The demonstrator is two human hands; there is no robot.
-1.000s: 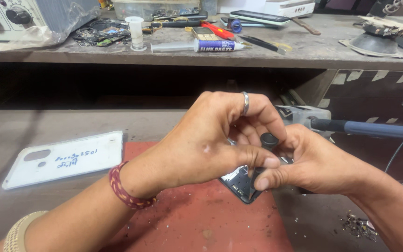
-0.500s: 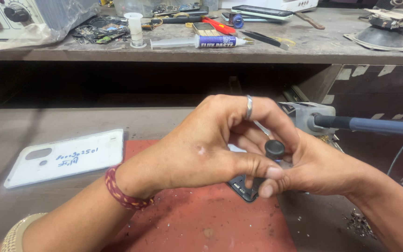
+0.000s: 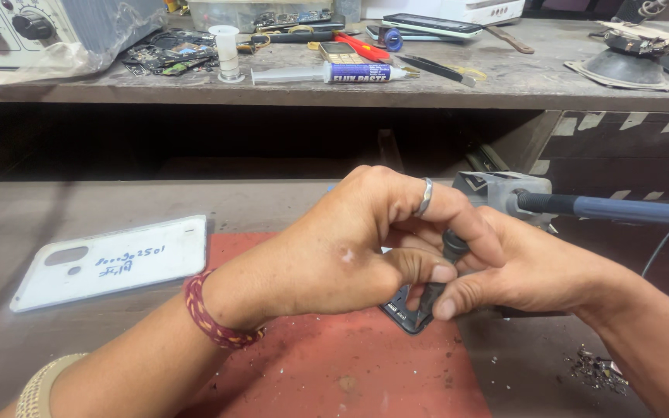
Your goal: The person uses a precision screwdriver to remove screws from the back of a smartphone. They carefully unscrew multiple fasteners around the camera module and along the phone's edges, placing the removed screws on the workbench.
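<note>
My left hand, with a ring on one finger and a red thread band at the wrist, is curled over a small dark phone held above the red mat. My right hand meets it from the right. Its fingers pinch a black screwdriver that stands upright against the phone. Most of the phone is hidden under my fingers; only its lower corner shows.
A white phone back cover lies at the left of the mat. A blue-handled tool on a grey holder juts in from the right. The raised shelf behind holds a syringe tube, phones, tweezers and a grey instrument. Debris lies at right.
Both hands have drifted slightly right and closer together. The phone has tilted, so less of it shows, and the screwdriver now stands more upright between the fingers.
</note>
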